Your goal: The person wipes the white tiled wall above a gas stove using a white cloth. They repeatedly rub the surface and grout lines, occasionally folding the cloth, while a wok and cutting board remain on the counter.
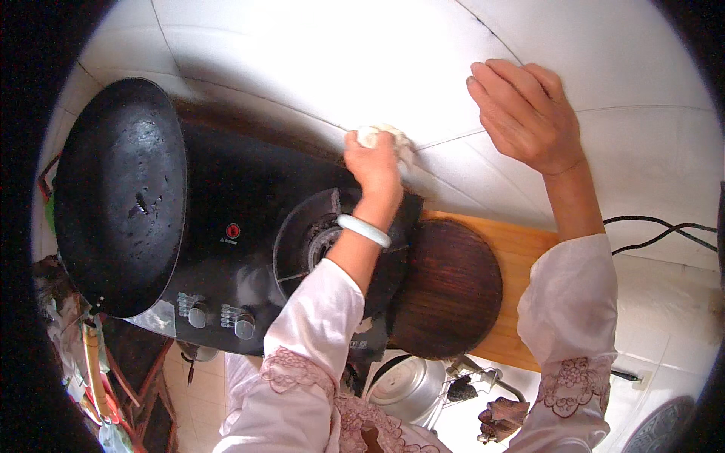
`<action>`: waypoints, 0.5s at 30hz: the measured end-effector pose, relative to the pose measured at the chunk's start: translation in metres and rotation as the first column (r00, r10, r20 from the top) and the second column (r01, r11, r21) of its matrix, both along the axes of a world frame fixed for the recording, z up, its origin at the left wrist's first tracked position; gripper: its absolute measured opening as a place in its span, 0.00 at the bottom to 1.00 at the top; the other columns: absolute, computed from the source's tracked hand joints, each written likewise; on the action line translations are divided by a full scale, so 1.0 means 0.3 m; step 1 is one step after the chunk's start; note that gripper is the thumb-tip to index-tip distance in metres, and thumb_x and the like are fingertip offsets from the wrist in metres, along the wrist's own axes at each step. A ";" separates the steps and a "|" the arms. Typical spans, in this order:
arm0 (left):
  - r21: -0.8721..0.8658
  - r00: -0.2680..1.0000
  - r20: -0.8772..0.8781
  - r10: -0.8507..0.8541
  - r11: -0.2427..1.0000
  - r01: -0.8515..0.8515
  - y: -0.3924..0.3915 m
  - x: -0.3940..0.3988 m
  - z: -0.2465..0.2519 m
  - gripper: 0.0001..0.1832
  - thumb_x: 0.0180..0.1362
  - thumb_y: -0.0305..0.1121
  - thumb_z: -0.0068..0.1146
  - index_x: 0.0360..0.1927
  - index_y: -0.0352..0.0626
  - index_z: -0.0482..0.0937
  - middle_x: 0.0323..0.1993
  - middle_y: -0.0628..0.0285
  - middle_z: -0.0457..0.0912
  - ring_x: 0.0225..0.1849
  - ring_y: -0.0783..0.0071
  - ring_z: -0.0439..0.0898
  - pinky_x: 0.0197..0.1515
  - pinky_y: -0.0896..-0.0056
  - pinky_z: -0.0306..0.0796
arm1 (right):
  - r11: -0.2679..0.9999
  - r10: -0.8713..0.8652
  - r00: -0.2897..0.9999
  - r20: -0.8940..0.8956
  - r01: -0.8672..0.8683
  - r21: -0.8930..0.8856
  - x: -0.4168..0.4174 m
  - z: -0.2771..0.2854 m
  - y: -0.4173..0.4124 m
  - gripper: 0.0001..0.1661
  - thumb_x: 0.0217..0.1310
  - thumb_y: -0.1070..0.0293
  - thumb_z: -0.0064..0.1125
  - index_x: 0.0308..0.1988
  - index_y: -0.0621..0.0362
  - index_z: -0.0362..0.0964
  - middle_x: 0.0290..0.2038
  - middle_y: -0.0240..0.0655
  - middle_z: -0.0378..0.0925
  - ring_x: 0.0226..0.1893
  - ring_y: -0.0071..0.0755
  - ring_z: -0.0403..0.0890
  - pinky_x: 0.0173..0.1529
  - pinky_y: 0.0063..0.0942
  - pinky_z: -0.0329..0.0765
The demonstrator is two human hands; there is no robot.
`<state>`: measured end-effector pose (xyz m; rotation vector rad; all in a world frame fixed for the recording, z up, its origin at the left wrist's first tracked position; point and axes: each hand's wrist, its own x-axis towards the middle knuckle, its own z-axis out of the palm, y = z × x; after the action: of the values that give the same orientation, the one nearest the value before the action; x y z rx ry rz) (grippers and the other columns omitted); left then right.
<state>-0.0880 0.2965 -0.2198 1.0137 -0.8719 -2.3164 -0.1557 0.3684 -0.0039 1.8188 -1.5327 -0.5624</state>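
My left hand (372, 161), below a pale bangle on the wrist, is closed around a crumpled whitish cloth (399, 144). The cloth lies against the white tiled wall (317, 85), just behind the rear edge of a black gas stove (243, 170). My right hand (524, 116) is raised at the wall to the right, its fingers bent and close together; its palm is hidden, so whether it holds anything cannot be told.
A black wok (122, 198) stands on the stove's left side. Beside the right burner (300, 238), a round dark wooden board (453, 289) rests on a lighter wooden board (515, 283). Metal pots (405, 385) sit below, and black cords (651, 221) run at the right.
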 end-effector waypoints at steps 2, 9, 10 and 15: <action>0.015 1.000 0.004 0.014 1.000 -0.014 -0.001 -0.011 0.010 0.10 0.50 0.19 0.56 0.38 0.35 0.73 0.31 0.61 0.79 0.29 0.74 0.77 0.30 0.73 0.72 | 1.000 0.003 1.000 -0.016 -0.003 -0.009 0.000 0.007 0.009 0.13 0.48 0.68 0.60 0.38 0.56 0.77 0.46 0.28 0.77 0.51 0.28 0.74 0.53 0.31 0.68; -0.300 0.992 0.065 -0.104 0.947 0.119 0.128 -0.006 0.031 0.10 0.51 0.20 0.55 0.38 0.34 0.72 0.30 0.61 0.78 0.27 0.75 0.76 0.30 0.73 0.72 | 1.000 -0.021 0.999 0.041 0.020 0.016 -0.001 -0.006 0.005 0.15 0.48 0.71 0.62 0.40 0.57 0.78 0.48 0.30 0.77 0.52 0.29 0.74 0.54 0.31 0.68; -0.215 0.995 0.061 -0.082 0.972 0.093 0.105 -0.009 0.016 0.10 0.51 0.20 0.54 0.38 0.34 0.72 0.30 0.61 0.78 0.27 0.75 0.76 0.29 0.73 0.72 | 0.999 -0.035 0.998 0.055 0.033 0.026 0.000 -0.004 0.009 0.16 0.48 0.73 0.63 0.42 0.58 0.78 0.50 0.31 0.77 0.53 0.30 0.73 0.54 0.31 0.68; 0.173 0.994 0.085 0.070 0.981 -0.084 -0.037 -0.019 0.001 0.09 0.53 0.17 0.52 0.38 0.35 0.70 0.32 0.58 0.78 0.29 0.74 0.77 0.30 0.72 0.72 | 1.000 0.007 1.000 0.026 -0.007 -0.008 0.002 -0.001 0.000 0.13 0.48 0.70 0.61 0.38 0.57 0.77 0.47 0.30 0.77 0.51 0.29 0.74 0.53 0.31 0.68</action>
<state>-0.0939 0.2853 -0.2195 1.1975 -0.6530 -2.3333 -0.1551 0.3682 -0.0041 1.8319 -1.5430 -0.5309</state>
